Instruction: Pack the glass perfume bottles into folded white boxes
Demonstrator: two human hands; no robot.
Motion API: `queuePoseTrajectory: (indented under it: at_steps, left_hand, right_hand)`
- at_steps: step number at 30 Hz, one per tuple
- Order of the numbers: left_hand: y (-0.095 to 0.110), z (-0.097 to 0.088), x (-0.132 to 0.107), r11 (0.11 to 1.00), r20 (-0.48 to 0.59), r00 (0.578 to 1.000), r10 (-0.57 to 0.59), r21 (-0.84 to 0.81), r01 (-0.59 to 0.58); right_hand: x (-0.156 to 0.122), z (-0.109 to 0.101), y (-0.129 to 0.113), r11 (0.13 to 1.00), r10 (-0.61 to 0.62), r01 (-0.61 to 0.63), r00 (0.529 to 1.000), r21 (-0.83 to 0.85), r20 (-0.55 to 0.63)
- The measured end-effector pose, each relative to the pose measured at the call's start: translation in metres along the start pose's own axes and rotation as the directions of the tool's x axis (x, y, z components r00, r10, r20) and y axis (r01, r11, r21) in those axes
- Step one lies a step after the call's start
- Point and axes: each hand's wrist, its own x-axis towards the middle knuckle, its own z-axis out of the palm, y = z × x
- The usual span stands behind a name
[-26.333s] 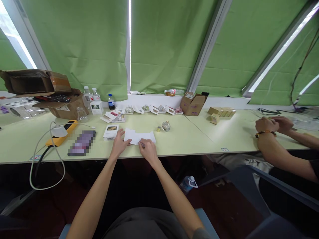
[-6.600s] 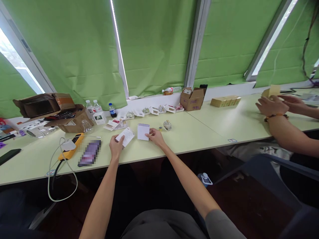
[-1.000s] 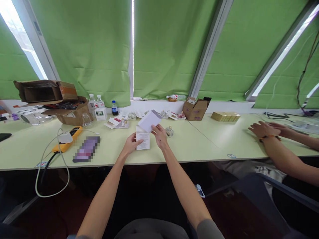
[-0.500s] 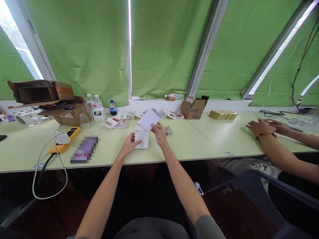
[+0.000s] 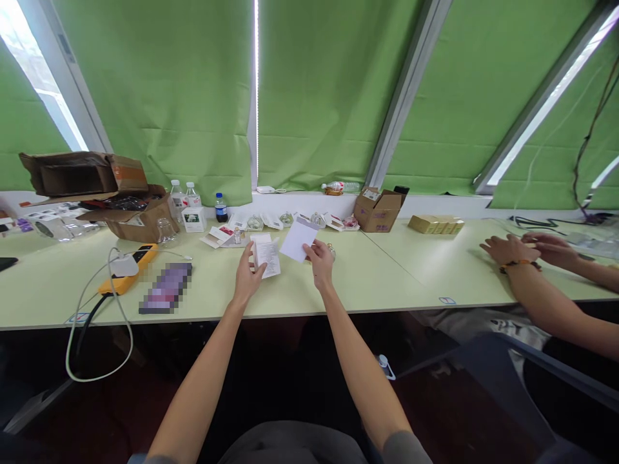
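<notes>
My left hand [image 5: 248, 276] is closed around a small white box [image 5: 269, 260] with lines of printed text, fingers on its left side and thumb across the front. My right hand [image 5: 319, 263] pinches a plain white card [image 5: 296, 240] by its lower right corner, tilted, apart from the box. Just behind my right fingers a small round glass bottle [image 5: 331, 251] stands partly hidden. Along the back lie several opened small boxes with glass bottles, among them a bottle with a pink look [image 5: 350, 222] and a clear one [image 5: 254, 223].
Cardboard boxes [image 5: 140, 222] stack at left, beside water bottles [image 5: 191, 194] and a dark soda bottle [image 5: 221, 209]. A phone [image 5: 167, 288] and yellow power strip [image 5: 140, 265] lie nearer. An open carton [image 5: 378, 211] and gold boxes [image 5: 435, 224] stand right; another person's hands [image 5: 512, 251] are at far right.
My right hand has drawn the card rightward and down, away from the box. My left hand has shifted slightly and turned the box. The camera view has shifted a little.
</notes>
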Motion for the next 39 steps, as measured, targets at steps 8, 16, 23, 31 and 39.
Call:
queuePoseTrajectory:
  at_steps: [8,16,23,31,39]
  left_hand:
    - [0.002,-0.001,-0.001,0.991,-0.065,0.992,0.11,0.084,-0.105]
    - [-0.006,0.004,0.004,0.993,-0.033,0.999,-0.043,-0.112,0.039]
    - [-0.001,0.004,0.006,0.966,0.017,0.996,-0.093,-0.242,0.094]
    - [-0.001,0.001,0.008,0.889,0.045,0.974,-0.223,-0.399,0.223]
    - [0.0,0.0,0.009,0.884,0.111,0.969,-0.219,-0.398,0.246]
  right_hand:
    - [-0.031,0.037,0.0,0.653,-0.338,0.357,0.927,-0.668,0.165]
    - [-0.057,0.06,0.014,0.404,-0.348,0.523,0.847,-0.751,0.402]
    - [-0.067,0.062,0.027,0.418,-0.35,0.581,0.813,-0.698,0.466]
    - [-0.049,0.04,0.017,0.637,-0.429,0.425,0.889,-0.643,0.162]
    - [-0.031,0.032,0.017,0.864,-0.072,0.191,0.962,-0.465,0.262]
